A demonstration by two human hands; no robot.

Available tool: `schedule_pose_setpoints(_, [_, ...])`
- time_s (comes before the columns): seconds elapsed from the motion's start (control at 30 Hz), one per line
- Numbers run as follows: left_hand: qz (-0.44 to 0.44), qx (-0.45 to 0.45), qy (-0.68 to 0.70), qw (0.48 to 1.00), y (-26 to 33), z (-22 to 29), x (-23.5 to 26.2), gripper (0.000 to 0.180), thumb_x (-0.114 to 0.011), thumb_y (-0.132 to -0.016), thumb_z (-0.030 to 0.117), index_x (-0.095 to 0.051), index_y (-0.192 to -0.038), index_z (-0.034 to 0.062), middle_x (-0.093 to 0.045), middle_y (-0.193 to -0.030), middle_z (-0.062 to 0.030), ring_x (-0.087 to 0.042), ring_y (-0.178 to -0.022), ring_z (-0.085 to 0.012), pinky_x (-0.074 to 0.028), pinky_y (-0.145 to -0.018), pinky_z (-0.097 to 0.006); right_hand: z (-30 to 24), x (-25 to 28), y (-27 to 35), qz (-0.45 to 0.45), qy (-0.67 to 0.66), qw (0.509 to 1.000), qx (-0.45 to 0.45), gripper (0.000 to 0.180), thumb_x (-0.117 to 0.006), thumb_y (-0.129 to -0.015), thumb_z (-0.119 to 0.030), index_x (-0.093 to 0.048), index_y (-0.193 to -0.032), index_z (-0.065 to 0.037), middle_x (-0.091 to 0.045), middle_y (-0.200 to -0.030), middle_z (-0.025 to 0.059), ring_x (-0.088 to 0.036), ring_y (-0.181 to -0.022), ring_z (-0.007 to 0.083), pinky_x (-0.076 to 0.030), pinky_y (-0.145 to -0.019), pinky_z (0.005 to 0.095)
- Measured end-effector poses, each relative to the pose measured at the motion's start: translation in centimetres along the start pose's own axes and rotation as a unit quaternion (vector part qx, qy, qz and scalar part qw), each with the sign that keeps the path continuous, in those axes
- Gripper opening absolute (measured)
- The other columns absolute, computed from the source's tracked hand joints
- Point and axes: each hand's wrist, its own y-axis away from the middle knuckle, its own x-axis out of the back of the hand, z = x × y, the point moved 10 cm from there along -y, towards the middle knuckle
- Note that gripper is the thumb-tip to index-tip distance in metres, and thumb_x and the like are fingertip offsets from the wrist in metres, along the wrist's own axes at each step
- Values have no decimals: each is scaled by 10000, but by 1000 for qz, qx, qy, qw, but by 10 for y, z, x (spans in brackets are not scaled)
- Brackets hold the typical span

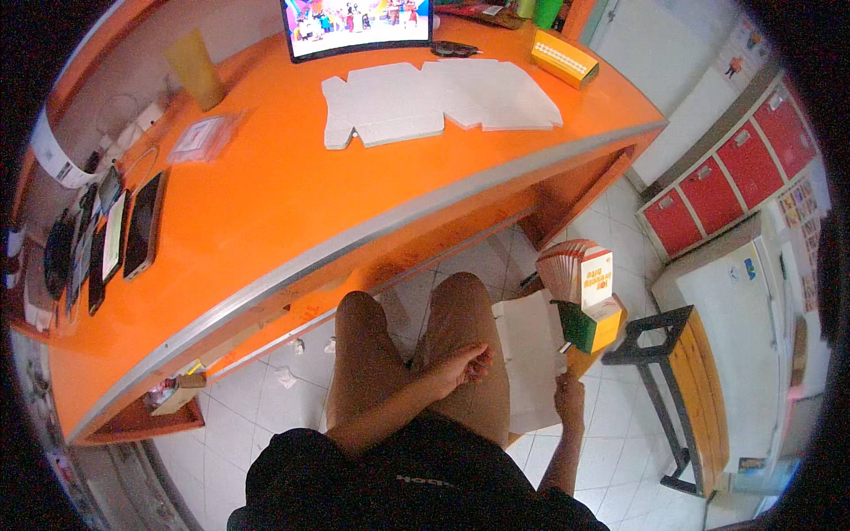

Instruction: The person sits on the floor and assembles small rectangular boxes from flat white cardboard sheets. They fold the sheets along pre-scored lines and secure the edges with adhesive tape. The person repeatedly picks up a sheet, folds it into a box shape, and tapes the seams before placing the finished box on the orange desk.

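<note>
My left hand (465, 368) is over my lap, its fingers curled into a loose fist; whether anything is inside them is hidden. At my right side, my right hand (569, 403) is closed at the edge of a flat white cardboard sheet (531, 354), which lies beside my thigh on a wooden bench. Just beyond that sheet stands a bundle of folded red-and-white printed cartons (567, 265), with a green and yellow box (593, 326) against it. On the orange table (257, 186) ahead, unfolded white carton blanks (390, 104) lie flat.
A screen (359, 26) stands at the table's back, an orange-yellow box (565, 58) at its far right. Several phones (144, 226) and a yellow cup (195, 71) are on the left. A metal-framed wooden bench (695, 398) and red lockers (753, 164) are to my right.
</note>
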Motion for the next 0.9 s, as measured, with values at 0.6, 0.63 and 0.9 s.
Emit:
schedule_pose_setpoints(0.6, [136,-376,-397,826,83,124,-103,316,-627,-858,243,-568,-1077,22,-600,-1051,-107,-580,-976,-239,-472,-835,-336,-200,121,44,216,-193,953,85,194,-600,-841,-58,-613,-1027,-3,-645,-1000,151,-627,-860,198,-489,-753,317])
schedule_pose_setpoints(0.63, [139,-406,-450,783,83,119,-104,321,-622,-859,236,-572,-1083,11,-610,-1032,-121,-592,-946,-248,-478,-806,-350,-200,118,44,236,-206,947,72,148,-603,-858,-84,-619,-962,19,-665,-932,123,-618,-842,154,-496,-713,290])
schedule_pose_setpoints(0.9, [146,-494,-549,658,111,122,-122,342,-613,-860,229,-548,-1115,11,-586,-1059,-135,-573,-972,-264,-458,-830,-364,-202,99,36,118,-460,877,64,171,-613,-866,-161,-595,-824,3,-616,-1078,136,-582,-956,206,-491,-784,328])
